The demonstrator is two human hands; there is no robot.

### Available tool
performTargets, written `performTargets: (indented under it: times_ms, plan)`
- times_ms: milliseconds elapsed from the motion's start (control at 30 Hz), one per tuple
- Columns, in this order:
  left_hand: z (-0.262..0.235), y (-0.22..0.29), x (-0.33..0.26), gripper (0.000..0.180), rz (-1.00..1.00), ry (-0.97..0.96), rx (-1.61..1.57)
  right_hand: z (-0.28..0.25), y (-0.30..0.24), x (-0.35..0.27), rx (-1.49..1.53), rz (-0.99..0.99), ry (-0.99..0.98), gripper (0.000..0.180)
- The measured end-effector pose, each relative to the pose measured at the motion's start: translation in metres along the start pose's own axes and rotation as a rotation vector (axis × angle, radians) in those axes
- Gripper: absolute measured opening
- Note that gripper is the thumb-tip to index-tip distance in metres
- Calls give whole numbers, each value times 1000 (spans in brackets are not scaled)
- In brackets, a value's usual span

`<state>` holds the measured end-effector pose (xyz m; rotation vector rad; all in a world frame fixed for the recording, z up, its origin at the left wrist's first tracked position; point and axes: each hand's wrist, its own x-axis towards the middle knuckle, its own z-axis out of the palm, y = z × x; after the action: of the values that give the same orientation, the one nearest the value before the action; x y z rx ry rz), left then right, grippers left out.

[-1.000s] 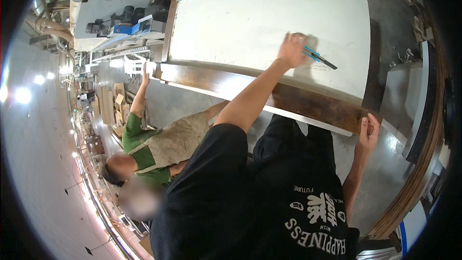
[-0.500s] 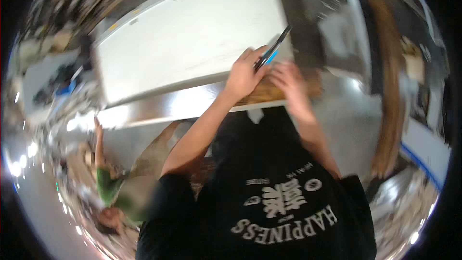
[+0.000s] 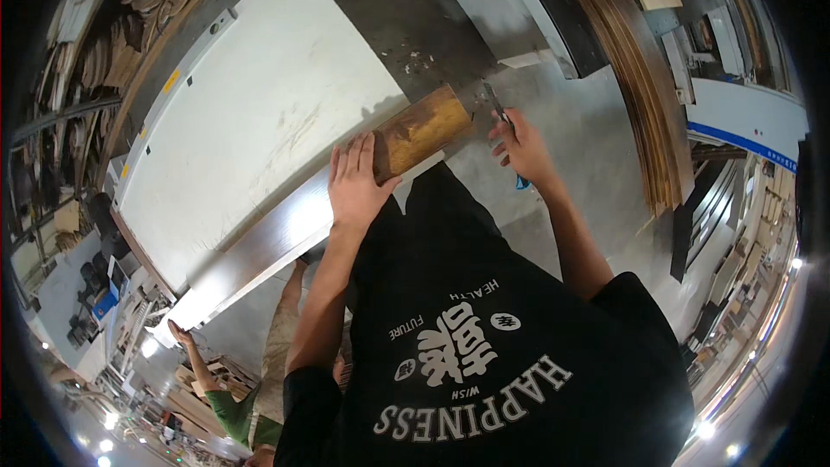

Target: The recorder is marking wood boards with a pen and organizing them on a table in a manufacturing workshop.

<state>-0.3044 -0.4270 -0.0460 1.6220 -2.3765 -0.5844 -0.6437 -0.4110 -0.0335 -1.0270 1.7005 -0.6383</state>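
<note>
A long, glossy brown wooden board (image 3: 275, 227) lies along the near edge of a white-topped table (image 3: 251, 95). Its right end carries a lighter, orange-brown patch of grain. My left hand (image 3: 354, 188) rests flat on the board just left of that patch, fingers stretched out. Off the board's right end, above the floor, my right hand (image 3: 524, 149) is closed around a slim utility knife (image 3: 497, 102) with a dark, pointed front and a blue rear end. Part of its handle is hidden in my palm.
Another person's hand (image 3: 180, 335) touches the board's far left end. To the right stands a stack of long brown boards (image 3: 635, 78) beside a pale cabinet-like panel (image 3: 510, 9). Shelves of wood offcuts (image 3: 130, 26) fill the upper left. Small scraps lie on the floor.
The knife, earlier at my left hand, is now in my right hand, which has moved right, away from the board. My left hand now lies flat on the board. The view has turned.
</note>
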Motion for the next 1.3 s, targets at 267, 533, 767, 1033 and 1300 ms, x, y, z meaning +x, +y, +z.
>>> performTargets:
  times_ms: [267,533,767,1033,1300]
  plan:
    - [1,3,0,110,-71,-40,67,13,7,-8,-414,-182,-28,26]
    - [1,-6,3,115,-4,-31,97,21,5,-9,-424,-52,-10,30]
    - [7,-11,3,123,-54,-131,162,31,17,-2,-619,-114,-18,32]
    - [10,-12,2,120,-79,-104,130,24,0,4,-689,-126,-93,34]
    - [11,-11,3,118,-91,-101,157,23,8,8,-608,-166,-141,37]
